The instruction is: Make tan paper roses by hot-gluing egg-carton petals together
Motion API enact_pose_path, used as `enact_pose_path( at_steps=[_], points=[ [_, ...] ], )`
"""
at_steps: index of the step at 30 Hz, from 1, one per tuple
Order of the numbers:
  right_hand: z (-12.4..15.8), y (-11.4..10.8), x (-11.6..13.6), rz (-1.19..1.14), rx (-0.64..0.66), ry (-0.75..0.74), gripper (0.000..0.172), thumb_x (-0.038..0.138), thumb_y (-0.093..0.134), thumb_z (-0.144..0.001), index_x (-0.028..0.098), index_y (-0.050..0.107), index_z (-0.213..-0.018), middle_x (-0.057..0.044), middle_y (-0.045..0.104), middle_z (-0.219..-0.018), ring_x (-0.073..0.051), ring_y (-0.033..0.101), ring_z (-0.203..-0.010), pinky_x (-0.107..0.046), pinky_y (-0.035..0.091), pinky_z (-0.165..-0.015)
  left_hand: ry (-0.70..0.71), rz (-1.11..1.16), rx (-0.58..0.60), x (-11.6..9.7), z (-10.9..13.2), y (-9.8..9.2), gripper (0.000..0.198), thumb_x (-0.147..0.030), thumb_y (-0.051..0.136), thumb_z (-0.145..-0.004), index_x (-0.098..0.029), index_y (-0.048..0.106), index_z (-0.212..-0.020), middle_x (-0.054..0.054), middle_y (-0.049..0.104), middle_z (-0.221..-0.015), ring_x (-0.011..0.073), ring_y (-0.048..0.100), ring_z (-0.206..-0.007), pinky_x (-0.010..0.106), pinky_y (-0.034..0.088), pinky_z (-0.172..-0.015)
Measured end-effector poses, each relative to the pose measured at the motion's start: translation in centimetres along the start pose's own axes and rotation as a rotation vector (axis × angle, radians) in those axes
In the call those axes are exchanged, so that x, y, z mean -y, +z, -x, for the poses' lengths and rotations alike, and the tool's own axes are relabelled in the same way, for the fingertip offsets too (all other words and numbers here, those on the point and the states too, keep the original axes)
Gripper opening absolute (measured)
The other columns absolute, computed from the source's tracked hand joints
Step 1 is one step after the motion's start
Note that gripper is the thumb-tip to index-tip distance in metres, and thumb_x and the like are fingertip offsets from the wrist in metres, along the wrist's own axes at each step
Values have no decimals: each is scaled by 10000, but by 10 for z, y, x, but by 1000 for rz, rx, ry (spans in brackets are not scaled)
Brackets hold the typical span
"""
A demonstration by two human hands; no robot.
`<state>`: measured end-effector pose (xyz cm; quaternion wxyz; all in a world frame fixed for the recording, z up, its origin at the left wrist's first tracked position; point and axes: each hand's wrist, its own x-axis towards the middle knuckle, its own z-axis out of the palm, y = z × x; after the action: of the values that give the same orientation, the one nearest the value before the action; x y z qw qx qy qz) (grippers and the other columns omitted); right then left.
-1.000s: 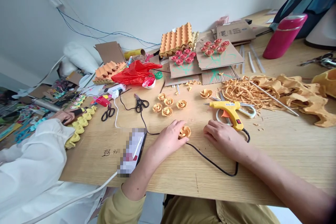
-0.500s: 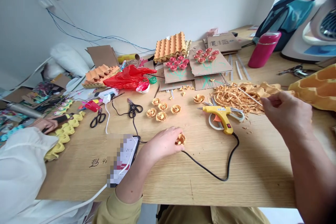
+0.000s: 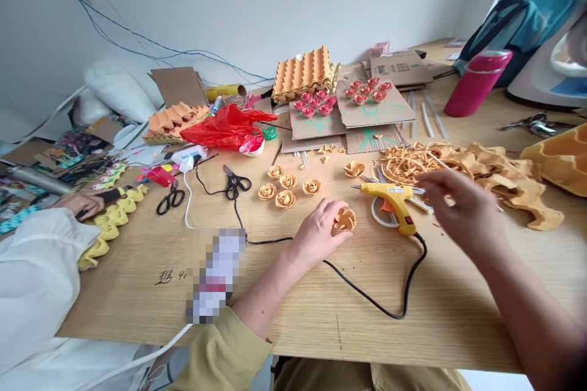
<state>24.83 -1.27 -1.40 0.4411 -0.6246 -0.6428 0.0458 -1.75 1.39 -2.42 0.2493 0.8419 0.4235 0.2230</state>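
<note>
My left hand (image 3: 320,229) is closed around an orange paper-pulp flower (image 3: 345,219), fingertips and thumb on its petals, just over the table. My right hand (image 3: 458,204), slightly blurred, pinches a thin white stick (image 3: 439,161) that sticks out past the fingers towards the orange scraps. Between the hands lies a yellow hot glue gun (image 3: 389,198), its nozzle pointing left and its black cord looping forward. Several finished orange flowers (image 3: 285,198) stand grouped left of centre. A single orange flower (image 3: 354,169) sits beyond the glue gun's nozzle.
Orange strips (image 3: 403,162) and cut egg-tray pieces (image 3: 509,174) pile at right. Two pairs of black scissors (image 3: 237,182) and a phone (image 3: 220,275) lie left. Cardboard with pink flowers (image 3: 376,110), a red bag (image 3: 224,128) and a pink bottle (image 3: 477,84) stand behind. A co-worker's sleeve (image 3: 41,281) is far left.
My left hand has moved right and away from me with the flower. My right hand has come left, nearer the glue gun, still with the white stick. The view has shifted slightly.
</note>
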Motion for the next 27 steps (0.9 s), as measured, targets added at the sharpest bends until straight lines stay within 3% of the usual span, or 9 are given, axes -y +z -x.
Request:
enact_pose_path(
  at_steps=[4, 7, 14, 22, 27],
  points=[
    [22, 34, 37, -159, 327, -213, 112, 222, 550, -935, 245, 660, -932, -34, 696, -819, -174, 647, -662, -310, 530, -601, -13, 16, -30, -4, 5, 4, 352, -187, 744, -803, -219, 521, -1074, 43, 612, -1066, 214, 616, -980, 336, 519, -868],
    [32, 45, 49, -185, 427, -240, 96, 239, 539, -958, 238, 612, -896, -29, 632, -776, -163, 608, -634, -297, 512, -582, -14, 26, -50, -6, 8, 6, 296, -233, 728, -828, -217, 523, -1041, 41, 617, -1043, 216, 620, -986, 341, 517, -885],
    [32, 52, 45, -52, 380, -157, 190, 300, 610, -912, 267, 505, -758, 7, 572, -625, -183, 564, -555, -314, 451, -510, 19, 3, -19, -10, 10, 9, 498, -160, 673, -849, -235, 494, -1308, 76, 585, -1226, 242, 593, -1168, 380, 497, -1017],
    [32, 50, 47, -20, 313, -138, 233, 280, 586, -906, 267, 468, -706, 8, 584, -613, -170, 558, -531, -299, 414, -505, -49, -31, -50, -10, 11, 13, 382, -178, 705, -822, -221, 572, -1178, 55, 596, -1146, 225, 622, -1062, 356, 523, -956],
    [24, 37, 39, -47, 191, 12, 179, 335, 637, -886, 245, 572, -745, 15, 655, -618, -143, 567, -488, -273, 426, -485, -130, -24, -118, 2, 9, 8, 422, -173, 755, -783, -213, 567, -1159, 61, 612, -1158, 237, 610, -1107, 376, 501, -990]
  ],
)
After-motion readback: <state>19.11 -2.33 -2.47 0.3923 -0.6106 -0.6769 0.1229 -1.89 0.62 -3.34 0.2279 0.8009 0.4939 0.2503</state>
